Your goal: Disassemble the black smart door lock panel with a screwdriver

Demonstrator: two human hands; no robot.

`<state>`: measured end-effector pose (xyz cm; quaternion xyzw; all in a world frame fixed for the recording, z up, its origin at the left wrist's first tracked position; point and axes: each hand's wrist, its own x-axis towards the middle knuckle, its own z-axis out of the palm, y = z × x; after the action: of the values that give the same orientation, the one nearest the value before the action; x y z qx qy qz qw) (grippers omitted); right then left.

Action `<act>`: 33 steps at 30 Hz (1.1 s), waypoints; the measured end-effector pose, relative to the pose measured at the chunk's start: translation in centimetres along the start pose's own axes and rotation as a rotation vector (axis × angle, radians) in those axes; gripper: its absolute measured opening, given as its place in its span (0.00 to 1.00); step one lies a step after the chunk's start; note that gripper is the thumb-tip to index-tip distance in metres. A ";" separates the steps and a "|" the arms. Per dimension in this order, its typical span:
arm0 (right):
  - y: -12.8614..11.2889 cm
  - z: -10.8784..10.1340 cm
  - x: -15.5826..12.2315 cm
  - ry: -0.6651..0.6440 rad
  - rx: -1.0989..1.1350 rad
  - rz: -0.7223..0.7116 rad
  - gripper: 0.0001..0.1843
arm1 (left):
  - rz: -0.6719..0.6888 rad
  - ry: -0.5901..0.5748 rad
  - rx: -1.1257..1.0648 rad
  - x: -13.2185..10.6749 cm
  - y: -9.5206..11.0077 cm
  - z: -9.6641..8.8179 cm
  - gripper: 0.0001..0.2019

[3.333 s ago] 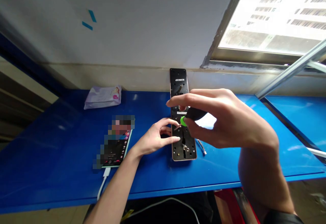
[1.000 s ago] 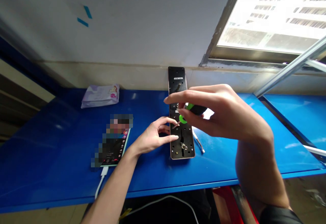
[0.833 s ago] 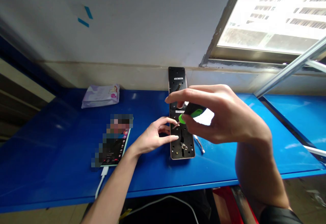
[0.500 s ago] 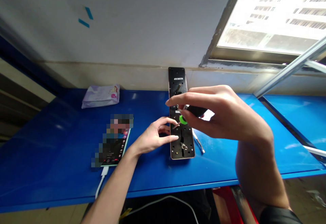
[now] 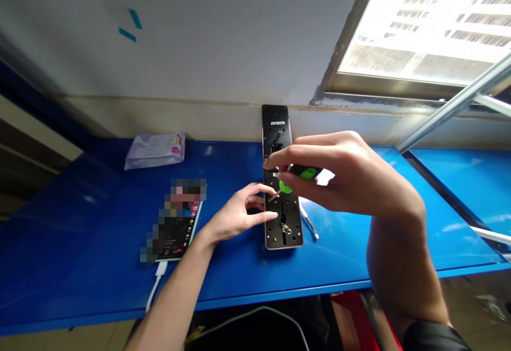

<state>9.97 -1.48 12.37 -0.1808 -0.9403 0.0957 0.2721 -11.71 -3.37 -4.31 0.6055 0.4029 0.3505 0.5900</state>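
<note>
A long black door lock panel (image 5: 283, 236) lies back-up on the blue table, with holes, a slot and short metal posts on it. My left hand (image 5: 239, 210) holds its left edge, the thumb and index finger resting apart on its face and the other fingers curled at the side. In my right hand (image 5: 339, 173), a green-and-black screwdriver (image 5: 286, 186) is pinched between thumb and fingers. Its shaft slants down to the panel, and the tip is close to my left index finger. Any screw under the tip is too small to make out.
A thin cable with a white plug (image 5: 316, 235) sticks out on the panel's right. Left on the blue table (image 5: 96, 223) are a phone (image 5: 175, 228) with a white charging cable (image 5: 154, 287) and a pale packet (image 5: 155, 150). The wall and window stand behind.
The screwdriver handle has turned in my right hand, and a green patch now shows on it. My left hand keeps its place on the panel. The whole view has shifted slightly.
</note>
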 end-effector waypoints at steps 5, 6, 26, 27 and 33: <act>0.0 0.0 -0.1 -0.019 0.021 0.040 0.23 | 0.002 0.005 -0.017 -0.1 0.0 0.0 0.24; 0.0 0.0 0.0 -0.011 0.009 0.042 0.21 | 0.000 0.008 -0.019 -0.1 0.0 0.0 0.24; 0.1 0.1 0.0 0.021 0.006 0.017 0.25 | 0.088 0.138 0.087 -0.1 0.2 -0.2 0.17; 0.0 0.0 -0.1 0.030 0.000 0.016 0.26 | 0.091 0.165 0.097 -0.1 0.3 -0.2 0.16; -0.2 -0.3 0.0 0.060 -0.038 0.016 0.32 | 0.140 0.271 0.183 -0.1 0.7 0.0 0.13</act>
<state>10.08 -1.67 12.64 -0.1962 -0.9319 0.0746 0.2959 -11.70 -3.43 -3.63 0.6304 0.4659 0.4311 0.4469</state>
